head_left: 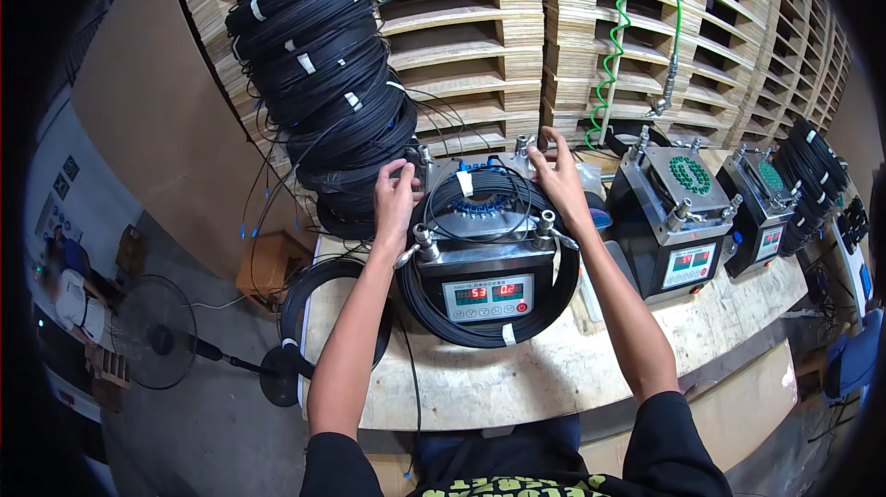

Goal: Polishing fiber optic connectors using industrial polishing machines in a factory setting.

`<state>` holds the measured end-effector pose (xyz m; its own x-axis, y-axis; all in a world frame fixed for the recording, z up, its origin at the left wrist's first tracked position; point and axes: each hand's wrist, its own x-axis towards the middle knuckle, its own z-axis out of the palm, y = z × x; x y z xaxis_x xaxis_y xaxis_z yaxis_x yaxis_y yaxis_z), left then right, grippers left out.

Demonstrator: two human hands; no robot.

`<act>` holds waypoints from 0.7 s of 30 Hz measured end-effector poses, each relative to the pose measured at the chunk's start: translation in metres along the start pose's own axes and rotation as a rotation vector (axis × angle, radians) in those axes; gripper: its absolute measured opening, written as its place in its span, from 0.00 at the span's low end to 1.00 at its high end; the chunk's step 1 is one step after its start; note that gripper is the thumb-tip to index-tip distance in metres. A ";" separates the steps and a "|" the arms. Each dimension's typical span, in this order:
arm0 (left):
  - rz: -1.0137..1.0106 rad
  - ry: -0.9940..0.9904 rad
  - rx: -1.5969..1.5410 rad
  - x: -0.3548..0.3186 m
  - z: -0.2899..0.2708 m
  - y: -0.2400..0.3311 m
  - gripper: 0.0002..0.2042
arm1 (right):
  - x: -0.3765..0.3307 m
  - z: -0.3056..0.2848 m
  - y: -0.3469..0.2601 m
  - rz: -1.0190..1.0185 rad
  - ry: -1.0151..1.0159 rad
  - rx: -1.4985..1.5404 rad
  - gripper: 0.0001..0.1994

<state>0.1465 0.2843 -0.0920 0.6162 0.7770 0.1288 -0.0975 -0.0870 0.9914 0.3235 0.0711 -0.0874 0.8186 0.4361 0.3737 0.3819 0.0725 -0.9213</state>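
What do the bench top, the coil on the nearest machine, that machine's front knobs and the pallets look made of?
Bench top: probably plywood, unpainted and scuffed; pale, with blotchy stains.
Coil: likely plastic-jacketed cable, smooth black with a soft sheen.
Front knobs: metal by the look, polished or plated, with bright silvery highlights; alloy unclear.
Pallets: apparently raw wood, with tan slats and layered edges.

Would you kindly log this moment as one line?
Left hand: by rear-left knob | Right hand: by rear-right knob | Coil: on machine, around panel
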 end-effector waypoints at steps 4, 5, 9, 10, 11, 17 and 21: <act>0.020 0.042 -0.020 -0.004 0.006 0.004 0.21 | -0.003 -0.001 -0.007 0.031 0.026 0.006 0.30; 0.021 0.010 0.012 -0.005 0.008 0.006 0.21 | -0.002 -0.002 -0.003 0.024 0.034 0.022 0.31; 0.057 -0.048 0.109 -0.006 0.010 0.011 0.24 | 0.006 -0.003 0.012 -0.002 0.044 0.059 0.31; 0.056 -0.047 0.109 -0.005 0.010 0.010 0.24 | 0.008 -0.003 0.015 -0.060 0.074 0.015 0.31; 0.055 -0.030 0.060 -0.005 0.010 0.008 0.24 | 0.009 -0.003 0.017 -0.119 0.105 -0.030 0.32; 0.050 0.011 0.005 -0.002 0.005 0.002 0.25 | -0.003 0.001 -0.008 0.019 -0.003 -0.043 0.31; 0.083 0.066 0.047 0.000 0.008 0.000 0.22 | 0.000 -0.004 -0.002 -0.017 0.048 -0.074 0.32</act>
<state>0.1531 0.2796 -0.0919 0.5545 0.8051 0.2104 -0.1085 -0.1807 0.9775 0.3249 0.0674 -0.0848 0.8305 0.3919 0.3958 0.4255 0.0121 -0.9049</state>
